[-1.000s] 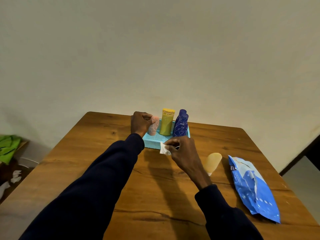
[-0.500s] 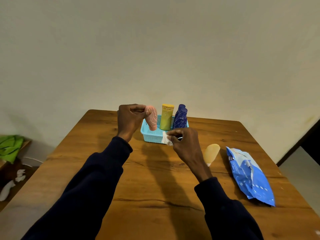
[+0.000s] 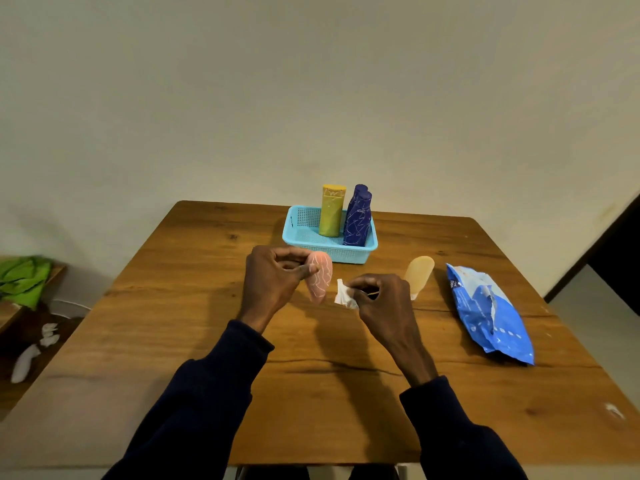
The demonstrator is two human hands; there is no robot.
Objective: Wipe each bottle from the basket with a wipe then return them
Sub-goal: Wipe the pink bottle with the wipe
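My left hand (image 3: 275,280) grips a pink bottle (image 3: 320,277) with white squiggles, held above the table in front of the blue basket (image 3: 300,233). Just right of it, my right hand (image 3: 379,299) pinches a crumpled white wipe (image 3: 343,295); wipe and bottle are a small gap apart. In the basket stand a yellow bottle (image 3: 331,211) and two dark blue bottles (image 3: 358,218), one behind the other. A pale orange bottle (image 3: 419,274) lies on the table right of my right hand.
A blue wipes packet (image 3: 488,313) lies on the wooden table (image 3: 194,306) at the right. Beyond the table's left edge, green cloth (image 3: 22,278) rests on a low shelf, with white scraps (image 3: 34,348) on the floor. A wall stands behind the basket.
My left hand lifted the pink bottle out of the basket and brought it toward me. My right hand drew back with the wipe, ending beside the bottle.
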